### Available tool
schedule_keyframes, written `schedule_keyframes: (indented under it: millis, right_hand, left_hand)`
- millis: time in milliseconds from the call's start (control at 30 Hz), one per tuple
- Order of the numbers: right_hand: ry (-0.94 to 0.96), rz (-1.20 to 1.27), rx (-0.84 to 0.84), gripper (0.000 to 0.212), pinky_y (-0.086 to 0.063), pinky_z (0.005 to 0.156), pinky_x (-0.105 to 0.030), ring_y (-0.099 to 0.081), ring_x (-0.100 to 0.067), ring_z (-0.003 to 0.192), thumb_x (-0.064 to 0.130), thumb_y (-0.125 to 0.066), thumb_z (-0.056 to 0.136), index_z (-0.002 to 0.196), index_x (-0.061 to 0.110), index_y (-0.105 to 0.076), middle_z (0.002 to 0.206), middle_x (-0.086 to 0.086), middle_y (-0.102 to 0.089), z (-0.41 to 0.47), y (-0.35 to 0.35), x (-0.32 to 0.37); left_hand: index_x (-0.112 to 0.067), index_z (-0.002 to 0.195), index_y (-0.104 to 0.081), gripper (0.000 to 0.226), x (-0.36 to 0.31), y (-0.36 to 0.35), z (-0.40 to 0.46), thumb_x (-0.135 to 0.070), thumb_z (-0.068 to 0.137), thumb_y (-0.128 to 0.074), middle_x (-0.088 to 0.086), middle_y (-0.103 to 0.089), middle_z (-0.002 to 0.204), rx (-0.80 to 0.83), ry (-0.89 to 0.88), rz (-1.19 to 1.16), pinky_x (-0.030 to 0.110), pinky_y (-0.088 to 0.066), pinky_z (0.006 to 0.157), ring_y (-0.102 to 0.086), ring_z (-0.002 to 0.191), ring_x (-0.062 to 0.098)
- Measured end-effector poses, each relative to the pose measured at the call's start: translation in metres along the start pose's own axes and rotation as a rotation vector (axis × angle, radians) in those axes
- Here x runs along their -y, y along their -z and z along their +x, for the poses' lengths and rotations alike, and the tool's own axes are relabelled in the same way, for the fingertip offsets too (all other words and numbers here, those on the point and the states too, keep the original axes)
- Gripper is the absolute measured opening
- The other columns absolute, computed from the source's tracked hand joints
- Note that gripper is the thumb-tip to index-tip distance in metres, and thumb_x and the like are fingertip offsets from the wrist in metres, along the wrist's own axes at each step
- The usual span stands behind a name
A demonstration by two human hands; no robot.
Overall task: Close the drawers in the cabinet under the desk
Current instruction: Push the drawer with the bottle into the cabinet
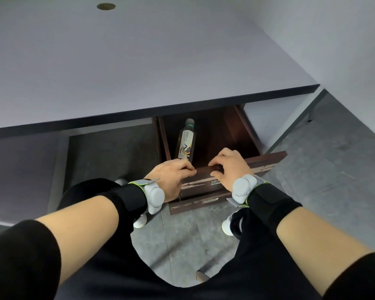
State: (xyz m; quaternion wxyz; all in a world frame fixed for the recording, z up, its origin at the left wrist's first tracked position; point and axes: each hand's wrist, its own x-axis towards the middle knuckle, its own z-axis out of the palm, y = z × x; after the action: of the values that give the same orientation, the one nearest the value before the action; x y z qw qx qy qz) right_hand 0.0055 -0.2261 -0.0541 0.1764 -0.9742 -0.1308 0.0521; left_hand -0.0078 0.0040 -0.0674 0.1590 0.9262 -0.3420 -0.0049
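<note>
A: Both your hands sit on the front panel of the top drawer, which is pulled well out from under the desk. Your left hand has its fingers curled over the top edge near the left corner; your right hand grips the same edge just beside it.

B: What is the risk?

A: Your fingertips hang over the inner lip. If you push the drawer home like this, I think they get caught between the panel and the cabinet frame.

B: And the bottle?

A: It lies inside, along the left wall, cap pointing to the back. A hard shove probably sends it sliding into the rear wall.

B: Anything below?

A: A lower drawer also juts out slightly, under your wrists. You close the top one and that one is not yet shut, so the task likely stays unfinished. Your knees are near it too.
</note>
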Motion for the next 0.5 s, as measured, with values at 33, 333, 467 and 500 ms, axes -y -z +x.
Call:
schedule_keyframes:
  millis: [33, 333, 467, 500]
  right_hand:
    - [-0.004, -0.012, -0.009, 0.024, -0.044, 0.092, -0.03, -0.047, -0.022, 0.105, 0.022, -0.07, 0.085, 0.109, 0.019, -0.07, 0.112, -0.001, -0.055, 0.0, 0.0, 0.001]
    - [-0.01, -0.024, -0.12, 0.042, -0.046, 0.098, -0.038, -0.042, -0.024, 0.121, 0.02, -0.062, 0.084, 0.125, 0.017, -0.054, 0.125, -0.005, -0.048, -0.004, -0.009, 0.013]
    - [0.022, -0.159, -0.085, 0.058, -0.043, 0.103, -0.042, -0.035, -0.027, 0.132, 0.021, -0.06, 0.08, 0.137, 0.02, -0.045, 0.14, -0.006, -0.04, -0.013, -0.013, 0.008]
    - [0.013, -0.185, -0.061, 0.062, -0.042, 0.105, -0.042, -0.032, -0.027, 0.135, 0.021, -0.059, 0.081, 0.14, 0.021, -0.041, 0.144, -0.006, -0.035, -0.015, -0.014, 0.007]
  left_hand:
    - [-0.02, 0.128, -0.063, 0.053, 0.0, -0.001, 0.001, -0.001, 0.079, -0.064, -0.006, -0.058, 0.126, 0.021, 0.013, 0.02, 0.028, -0.05, 0.092, -0.056, 0.114, 0.018]
    - [-0.017, 0.146, -0.042, 0.071, -0.003, 0.008, 0.01, -0.011, 0.079, -0.063, 0.003, -0.038, 0.145, 0.127, 0.068, 0.234, 0.031, -0.03, 0.112, -0.039, 0.132, 0.025]
    - [-0.015, 0.142, -0.048, 0.063, -0.005, 0.01, 0.01, -0.023, 0.08, -0.056, 0.006, -0.044, 0.139, 0.061, 0.104, 0.288, 0.033, -0.036, 0.107, -0.045, 0.126, 0.026]
    - [-0.014, 0.141, -0.049, 0.063, -0.006, 0.01, 0.011, -0.025, 0.079, -0.055, 0.006, -0.046, 0.137, 0.045, 0.119, 0.298, 0.034, -0.039, 0.104, -0.048, 0.121, 0.027]
